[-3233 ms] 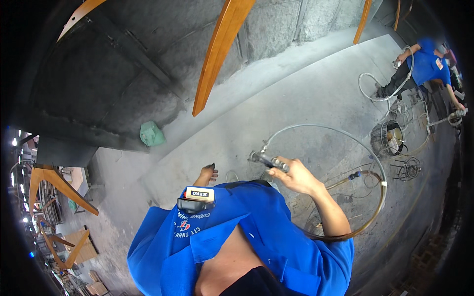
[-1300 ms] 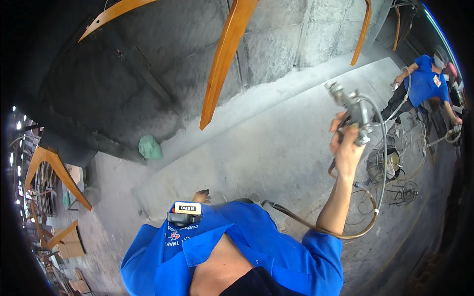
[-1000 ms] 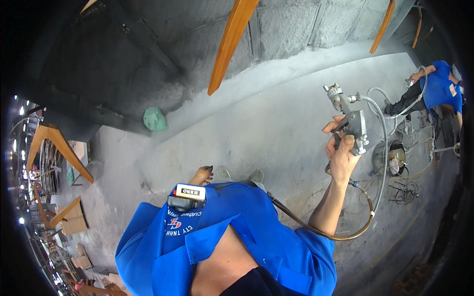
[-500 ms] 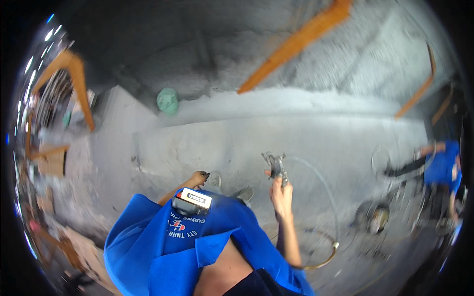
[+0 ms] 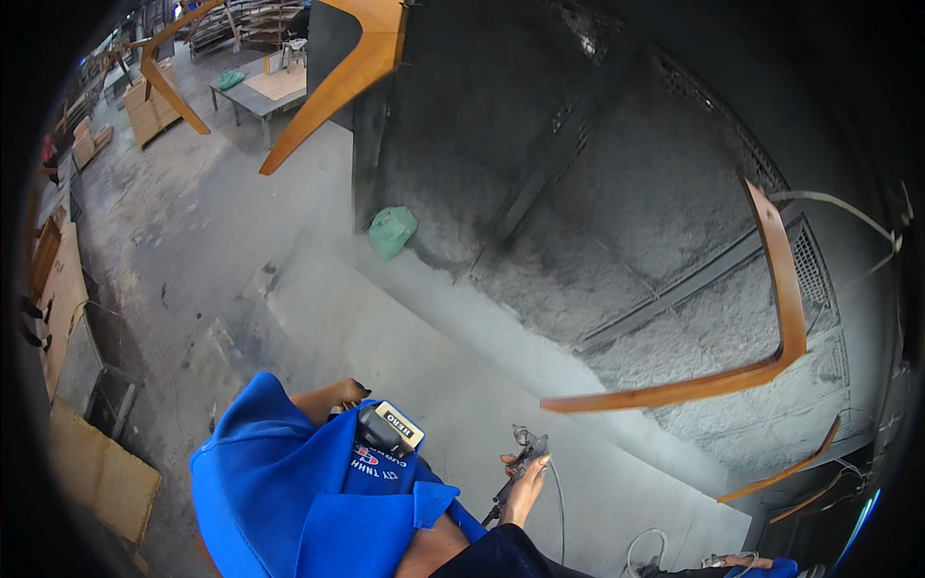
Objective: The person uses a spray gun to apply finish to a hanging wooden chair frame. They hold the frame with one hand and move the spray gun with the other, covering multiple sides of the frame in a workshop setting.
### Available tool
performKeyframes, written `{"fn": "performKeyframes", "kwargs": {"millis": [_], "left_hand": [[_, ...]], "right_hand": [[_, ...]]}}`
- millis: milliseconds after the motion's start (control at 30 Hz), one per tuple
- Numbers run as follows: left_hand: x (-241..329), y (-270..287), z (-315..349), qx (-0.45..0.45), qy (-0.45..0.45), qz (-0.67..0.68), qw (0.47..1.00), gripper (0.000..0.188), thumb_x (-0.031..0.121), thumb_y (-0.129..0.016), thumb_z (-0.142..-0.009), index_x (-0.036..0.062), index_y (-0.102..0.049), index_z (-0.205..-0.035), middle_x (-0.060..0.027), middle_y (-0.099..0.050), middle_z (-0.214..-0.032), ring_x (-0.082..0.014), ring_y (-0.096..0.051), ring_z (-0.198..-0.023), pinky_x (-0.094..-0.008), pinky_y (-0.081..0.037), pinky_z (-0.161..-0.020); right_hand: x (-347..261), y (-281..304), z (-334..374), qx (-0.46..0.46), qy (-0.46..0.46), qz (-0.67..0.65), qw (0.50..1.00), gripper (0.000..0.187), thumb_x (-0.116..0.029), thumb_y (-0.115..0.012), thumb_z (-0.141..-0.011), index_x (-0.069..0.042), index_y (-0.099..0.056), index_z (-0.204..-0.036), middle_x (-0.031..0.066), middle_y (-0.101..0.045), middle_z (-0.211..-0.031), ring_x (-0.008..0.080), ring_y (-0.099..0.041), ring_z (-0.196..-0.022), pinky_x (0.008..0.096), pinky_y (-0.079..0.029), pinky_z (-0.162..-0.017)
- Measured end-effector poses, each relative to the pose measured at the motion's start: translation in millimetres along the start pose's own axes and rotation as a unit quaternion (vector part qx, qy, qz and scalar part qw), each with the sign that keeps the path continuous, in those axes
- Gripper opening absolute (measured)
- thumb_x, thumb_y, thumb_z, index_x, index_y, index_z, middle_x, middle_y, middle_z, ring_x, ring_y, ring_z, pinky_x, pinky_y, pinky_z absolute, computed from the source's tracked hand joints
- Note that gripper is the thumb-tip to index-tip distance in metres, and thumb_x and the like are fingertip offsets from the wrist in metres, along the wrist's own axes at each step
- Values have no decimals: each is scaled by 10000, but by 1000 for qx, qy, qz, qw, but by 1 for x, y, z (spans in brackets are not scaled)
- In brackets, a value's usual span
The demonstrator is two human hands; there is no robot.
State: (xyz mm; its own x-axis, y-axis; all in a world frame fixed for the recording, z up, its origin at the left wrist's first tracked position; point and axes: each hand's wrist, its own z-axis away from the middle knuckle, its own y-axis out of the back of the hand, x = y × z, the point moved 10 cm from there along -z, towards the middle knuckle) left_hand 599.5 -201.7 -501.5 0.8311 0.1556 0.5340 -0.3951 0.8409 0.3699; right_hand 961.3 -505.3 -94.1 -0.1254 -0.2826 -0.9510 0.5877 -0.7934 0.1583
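While the right hand [image 5: 523, 491] is holding a grey spray gun [image 5: 531, 449], its fingers are wrapping around the handle, with the gun's head pointing away from the body. A thin hose [image 5: 562, 506] is running from the gun toward the lower edge. The left hand [image 5: 349, 393] is showing beside a dark, pale-labelled device [image 5: 397, 424] at the chest of the blue shirt [image 5: 318, 491]; its fingers are partly hidden, so their spread cannot be told. A bent wooden piece [image 5: 795, 313] is standing in front of the dusty booth wall [image 5: 568, 173], its lower end appearing near the gun's head in the view; the true gap cannot be judged. Another bent wooden piece [image 5: 371, 72] is hanging at upper centre. A green bundle [image 5: 393, 231] is resting at the wall's foot, and a co-worker's forearm [image 5: 747, 561] is showing at the lower right edge.
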Motion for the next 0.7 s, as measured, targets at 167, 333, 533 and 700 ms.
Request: {"fn": "performKeyframes", "kwargs": {"millis": [167,333,533,700], "left_hand": [[44,239,19,214,-69,301,927,556,396,-599,-1008,26,-525,-1417,-193,-705,-1152,-343,-698,-1038,-526,-611,-783],[126,540,177,687,-196,171,679,686,429,-617,-967,15,-445,-1486,-282,-546,-1405,-426,-519,-1304,-477,-428,-1086],[235,697,270,665,-266,24,697,884,487,-736,-880,-14,-387,-1520,-268,-522,-1423,-388,-520,-1306,-428,-425,-1101],[255,693,249,579,-204,-63,787,913,656,-709,-834,-9,-510,-1428,-183,-555,-1424,-347,-572,-1253,-432,-474,-1044]], "right_hand": [[-67,-96,-18,-50,41,-139,988,725,-651,-470,-999,-56,-426,-1410,127,-633,-1077,222,-652,-880,360,-628,-614],[-131,-166,-36,-41,63,-103,992,692,-639,-423,-1022,-29,-487,-1342,122,-637,-1021,183,-641,-813,310,-575,-476],[-169,-209,-30,-57,49,-83,994,748,-665,-354,-1026,2,-515,-1326,154,-698,-981,165,-628,-749,287,-525,-434],[-161,-213,-27,-52,-16,-73,996,862,-744,-285,-994,-7,-504,-1383,141,-703,-916,173,-628,-729,284,-514,-431]]}}
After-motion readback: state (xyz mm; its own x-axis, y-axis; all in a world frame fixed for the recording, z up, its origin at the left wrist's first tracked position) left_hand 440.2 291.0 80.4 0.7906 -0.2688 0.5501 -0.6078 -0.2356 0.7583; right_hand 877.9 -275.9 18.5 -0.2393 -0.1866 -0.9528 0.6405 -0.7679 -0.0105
